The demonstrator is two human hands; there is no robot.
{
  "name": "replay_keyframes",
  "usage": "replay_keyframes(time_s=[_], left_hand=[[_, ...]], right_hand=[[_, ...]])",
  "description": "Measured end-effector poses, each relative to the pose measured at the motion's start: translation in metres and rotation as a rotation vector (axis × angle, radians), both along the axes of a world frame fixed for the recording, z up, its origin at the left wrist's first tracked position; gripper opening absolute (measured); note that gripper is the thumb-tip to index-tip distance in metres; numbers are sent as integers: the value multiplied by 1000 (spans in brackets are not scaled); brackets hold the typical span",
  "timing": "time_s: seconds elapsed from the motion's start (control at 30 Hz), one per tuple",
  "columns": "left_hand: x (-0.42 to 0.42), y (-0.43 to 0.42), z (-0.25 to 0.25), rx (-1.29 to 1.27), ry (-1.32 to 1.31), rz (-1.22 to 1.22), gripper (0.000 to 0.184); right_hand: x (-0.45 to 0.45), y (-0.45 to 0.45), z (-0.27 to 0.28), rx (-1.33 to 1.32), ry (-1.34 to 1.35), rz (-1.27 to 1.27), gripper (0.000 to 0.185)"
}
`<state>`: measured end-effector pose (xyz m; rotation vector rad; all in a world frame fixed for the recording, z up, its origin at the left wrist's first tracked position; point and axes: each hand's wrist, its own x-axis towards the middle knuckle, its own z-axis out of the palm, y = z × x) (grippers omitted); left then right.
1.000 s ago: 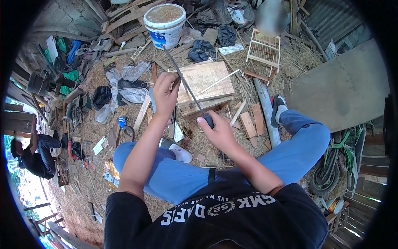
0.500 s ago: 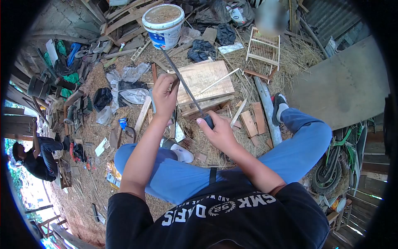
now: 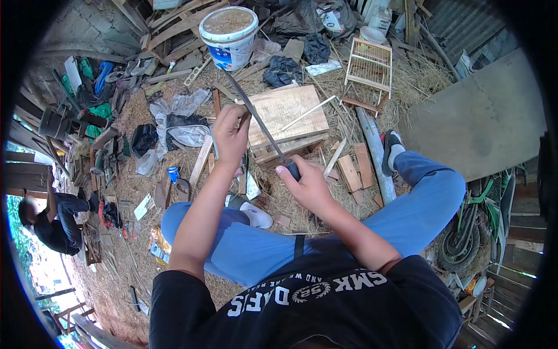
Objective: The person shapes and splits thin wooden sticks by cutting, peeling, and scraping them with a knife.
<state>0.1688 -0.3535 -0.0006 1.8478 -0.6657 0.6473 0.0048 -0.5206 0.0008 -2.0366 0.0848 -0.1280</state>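
A long, thin dark blade (image 3: 260, 121) slants from upper left to lower right over a low wooden block (image 3: 296, 110). Its black handle (image 3: 292, 170) is in my right hand (image 3: 310, 185), with the thumb laid along it. My left hand (image 3: 232, 132) is closed beside the upper part of the blade, fingers bent at its edge; whether they pinch the blade or something small is hidden. On top of the block lies a thin pale stick (image 3: 308, 114).
A white bucket (image 3: 229, 36) stands beyond the block, a slatted wooden cage (image 3: 369, 68) to its right. Wood pieces (image 3: 349, 174) and a metal pipe (image 3: 375, 156) lie near my legs. Another person (image 3: 52, 224) sits far left; a motorbike wheel (image 3: 457, 244) is at right.
The blade's far end has shifted slightly left and down against the bucket. Both hands keep nearly the same place and hold. The view has moved very slightly.
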Motion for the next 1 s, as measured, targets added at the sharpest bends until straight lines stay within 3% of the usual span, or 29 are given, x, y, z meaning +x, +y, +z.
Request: replay_keyframes(time_s=[1.0], left_hand=[[2, -1, -4, 5, 4, 4, 13]], right_hand=[[-1, 1, -4, 138, 36, -2, 47]])
